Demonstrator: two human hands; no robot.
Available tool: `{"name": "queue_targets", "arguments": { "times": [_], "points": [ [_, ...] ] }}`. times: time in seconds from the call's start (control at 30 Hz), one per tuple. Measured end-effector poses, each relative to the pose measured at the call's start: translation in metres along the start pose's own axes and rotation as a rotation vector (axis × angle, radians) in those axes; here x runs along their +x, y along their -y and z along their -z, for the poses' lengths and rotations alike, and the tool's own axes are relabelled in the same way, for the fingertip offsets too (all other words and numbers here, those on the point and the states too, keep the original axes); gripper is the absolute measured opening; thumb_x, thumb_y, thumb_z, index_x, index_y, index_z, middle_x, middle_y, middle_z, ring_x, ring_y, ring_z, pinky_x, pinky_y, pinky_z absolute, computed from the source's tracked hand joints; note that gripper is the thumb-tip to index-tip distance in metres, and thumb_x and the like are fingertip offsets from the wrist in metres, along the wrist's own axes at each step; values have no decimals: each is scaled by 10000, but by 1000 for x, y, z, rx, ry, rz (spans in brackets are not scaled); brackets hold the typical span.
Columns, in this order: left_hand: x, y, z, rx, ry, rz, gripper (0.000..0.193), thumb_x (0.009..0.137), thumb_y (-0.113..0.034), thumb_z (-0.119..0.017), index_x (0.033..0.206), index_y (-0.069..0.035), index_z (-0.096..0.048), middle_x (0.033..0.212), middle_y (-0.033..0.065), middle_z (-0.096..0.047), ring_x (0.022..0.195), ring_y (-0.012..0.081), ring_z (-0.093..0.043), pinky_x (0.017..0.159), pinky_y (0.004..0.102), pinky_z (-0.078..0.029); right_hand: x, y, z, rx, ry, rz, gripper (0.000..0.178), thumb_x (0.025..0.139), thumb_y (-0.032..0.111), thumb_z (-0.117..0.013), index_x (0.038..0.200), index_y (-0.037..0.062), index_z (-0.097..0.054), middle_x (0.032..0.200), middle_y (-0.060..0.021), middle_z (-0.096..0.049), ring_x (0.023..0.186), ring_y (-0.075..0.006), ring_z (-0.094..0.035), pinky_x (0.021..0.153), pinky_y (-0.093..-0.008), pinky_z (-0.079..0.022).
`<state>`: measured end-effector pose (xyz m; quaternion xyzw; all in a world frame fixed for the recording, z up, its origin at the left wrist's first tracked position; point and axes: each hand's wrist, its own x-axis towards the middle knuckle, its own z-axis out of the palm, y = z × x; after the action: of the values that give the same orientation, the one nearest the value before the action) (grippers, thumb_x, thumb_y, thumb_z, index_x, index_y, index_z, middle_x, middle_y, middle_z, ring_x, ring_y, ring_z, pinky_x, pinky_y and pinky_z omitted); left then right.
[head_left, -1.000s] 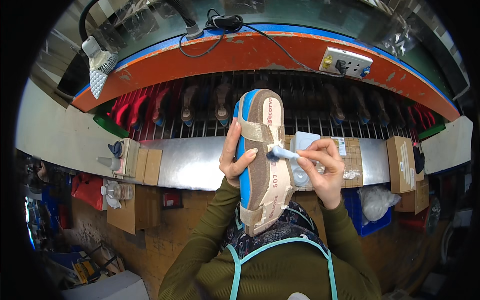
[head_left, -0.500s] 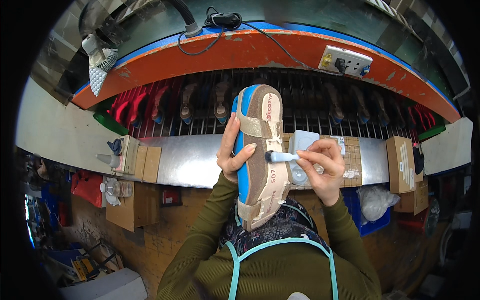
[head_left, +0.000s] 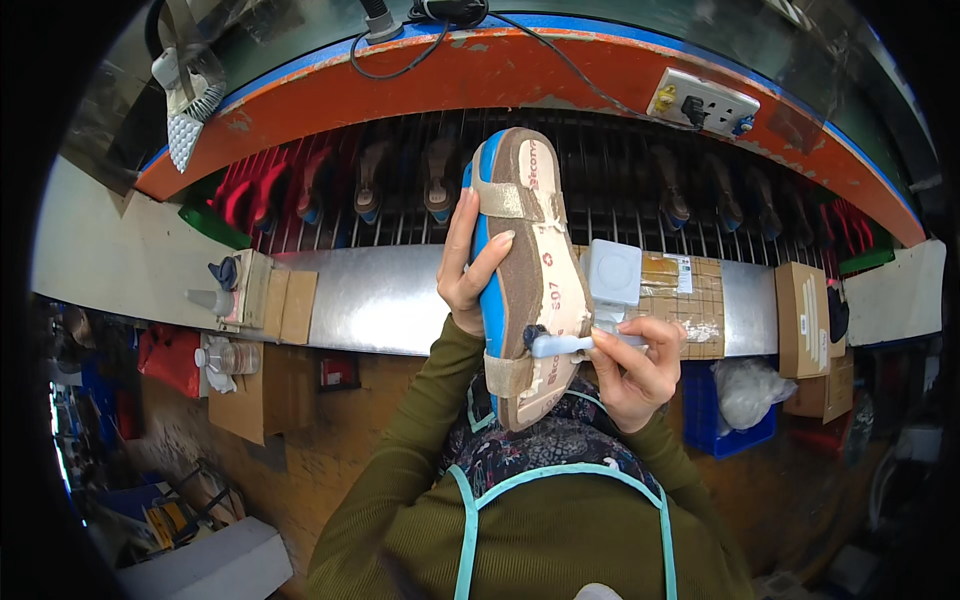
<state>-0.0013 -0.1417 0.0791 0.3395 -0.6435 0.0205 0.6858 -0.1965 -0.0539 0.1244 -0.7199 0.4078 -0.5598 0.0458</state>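
Observation:
My left hand is closed round the blue side of a sandal on a shoe last, its underside facing up. That underside has a brown rim and a pale insole board, with beige straps folded over its edges. Between the fingertips of my right hand is a small brush with a pale blue handle. Its dark bristles touch the brown rim and board edge just above the nearer strap. Right beside the sandal stands a whitish plastic container.
Behind the metal ledge, a rack carries several more sandals under an orange panel with a socket strip. Cardboard boxes stand at the right. A blue crate with a plastic bag sits below.
The brush has moved toward me along the sandal, from its middle to the nearer strap. My left hand keeps its hold. The whole view has shifted slightly.

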Motion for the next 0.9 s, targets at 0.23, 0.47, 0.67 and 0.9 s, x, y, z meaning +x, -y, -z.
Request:
{"name": "queue_targets", "arguments": {
  "times": [0.23,0.47,0.67,0.9],
  "points": [
    [0,3,2,-14,22,42,500,744,-187,-820,1191,-196,-597,1442,213,-467,1331,416,-457,1085,504,-432,23,-5,11,-19,66,231,367,659,153,-862,1004,246,-779,1005,19,-553,737,-102,-550,809,-329,-271],
    [-3,2,1,68,-9,96,530,775,-215,-808,1254,-193,-582,1485,218,-425,1404,419,-354,1136,550,-309,30,-8,-3,223,92,-389,194,787,92,-796,978,67,-768,927,-23,-567,698,-91,-543,712,-257,-403],
    [-7,-3,10,178,50,160,600,746,-201,-824,1291,-151,-575,1494,195,-421,1393,434,-361,1130,529,-337,11,11,10,520,223,-576,132,825,51,-761,956,35,-767,942,-28,-562,716,-69,-529,628,-206,-441],
    [-10,-4,16,269,75,117,482,804,-195,-764,1259,-153,-611,1459,189,-471,1374,448,-386,1118,521,-355,22,4,0,359,199,-493,165,792,77,-792,955,59,-773,961,-36,-571,661,-75,-547,670,-224,-430]
  ]
}}
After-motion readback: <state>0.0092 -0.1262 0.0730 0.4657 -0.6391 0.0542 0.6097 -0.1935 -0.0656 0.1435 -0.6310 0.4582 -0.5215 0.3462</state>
